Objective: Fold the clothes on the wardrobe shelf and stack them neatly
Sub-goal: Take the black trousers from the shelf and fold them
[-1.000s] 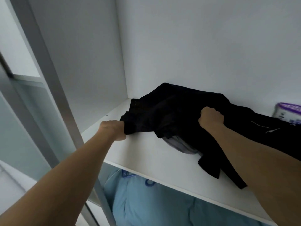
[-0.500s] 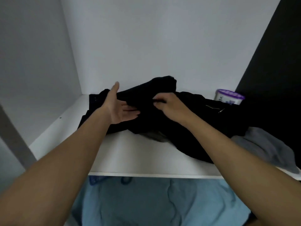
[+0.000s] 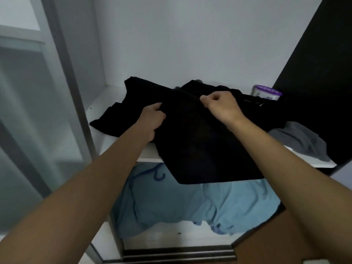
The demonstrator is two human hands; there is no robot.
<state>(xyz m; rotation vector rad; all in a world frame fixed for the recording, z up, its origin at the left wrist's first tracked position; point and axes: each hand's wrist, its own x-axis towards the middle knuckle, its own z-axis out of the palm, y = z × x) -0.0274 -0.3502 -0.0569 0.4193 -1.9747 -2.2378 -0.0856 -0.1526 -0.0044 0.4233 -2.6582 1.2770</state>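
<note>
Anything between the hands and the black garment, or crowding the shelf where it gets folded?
Nothing between: left hand and right hand grip the black garment. On the shelf, more black cloth lies left and behind, grey cloth right, tub back right.

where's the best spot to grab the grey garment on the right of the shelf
The grey garment is probably best pinched at its bunched front edge by the shelf lip, from the front: that part lies bare, while its left side seems to run under the black garment.
</note>
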